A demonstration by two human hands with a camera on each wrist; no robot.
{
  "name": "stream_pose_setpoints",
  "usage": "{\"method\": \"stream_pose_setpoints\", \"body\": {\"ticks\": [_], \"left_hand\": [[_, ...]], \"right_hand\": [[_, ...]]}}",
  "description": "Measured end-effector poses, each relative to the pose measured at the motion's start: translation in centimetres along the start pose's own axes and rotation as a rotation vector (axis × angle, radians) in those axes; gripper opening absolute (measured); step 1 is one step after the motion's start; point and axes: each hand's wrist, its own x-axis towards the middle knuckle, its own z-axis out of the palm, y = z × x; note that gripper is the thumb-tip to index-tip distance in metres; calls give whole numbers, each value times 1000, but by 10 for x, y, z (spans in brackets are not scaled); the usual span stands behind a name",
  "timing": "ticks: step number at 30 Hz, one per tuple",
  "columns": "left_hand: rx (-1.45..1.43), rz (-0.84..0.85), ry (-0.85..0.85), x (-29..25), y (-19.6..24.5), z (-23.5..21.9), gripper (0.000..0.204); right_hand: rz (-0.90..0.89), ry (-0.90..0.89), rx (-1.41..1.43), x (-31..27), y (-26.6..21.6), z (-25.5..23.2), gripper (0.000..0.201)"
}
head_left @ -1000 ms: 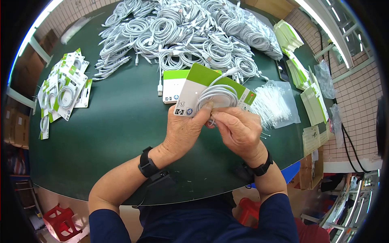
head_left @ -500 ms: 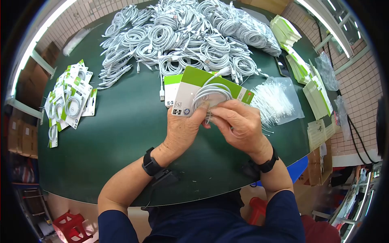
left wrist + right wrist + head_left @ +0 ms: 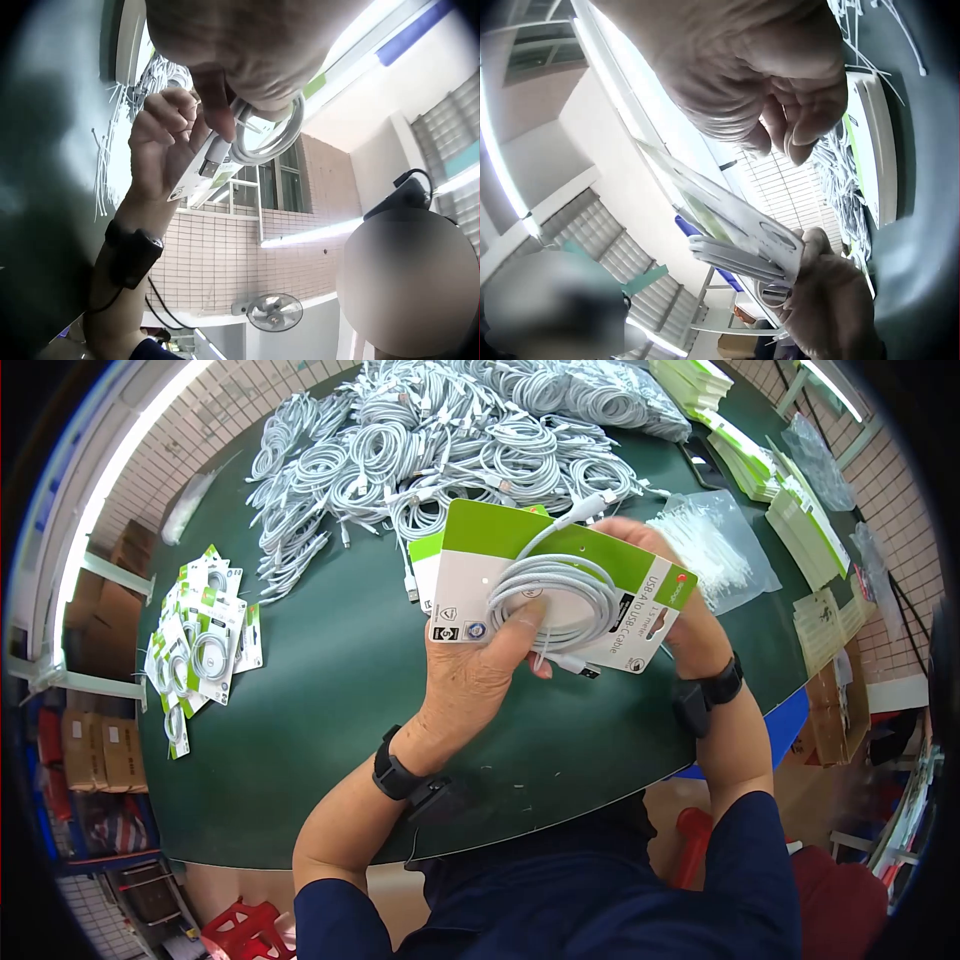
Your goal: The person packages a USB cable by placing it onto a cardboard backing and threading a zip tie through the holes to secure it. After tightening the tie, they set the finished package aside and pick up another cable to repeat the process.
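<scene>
A green and white card with a coiled white cable on its face is gripped at its lower left by the left hand, whose thumb presses on the coil. A USB plug sticks out below the coil. The right hand is partly hidden behind the card's right side. In the right wrist view, this right hand has loosely bent fingers with nothing seen between them, apart from the card. Another green and white card lies behind the held one.
Many coiled cables are heaped at the back of the green table. Carded cables form a pile at the left. A bag of white ties, a phone and stacks of cards are at the right.
The right hand has left the cable below the coil and moved right and up behind the card. The card now faces the head camera more flatly, with more print and the USB plug showing.
</scene>
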Motion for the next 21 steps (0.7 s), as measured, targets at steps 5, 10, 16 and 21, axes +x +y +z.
{"method": "stream_pose_setpoints", "body": {"ticks": [5,10,16,21], "left_hand": [[45,24,-28,-4,1,-2,23],[41,38,-49,-4,-4,-2,24],[31,12,-107,-4,-7,-6,23],[28,-53,-111,-5,-7,-6,26]], "right_hand": [[-95,19,-16,-70,46,-8,40],[-180,-37,-396,-79,38,-11,36],[10,-6,-729,-70,32,-20,33],[-51,-95,-496,-55,22,2,35]]}}
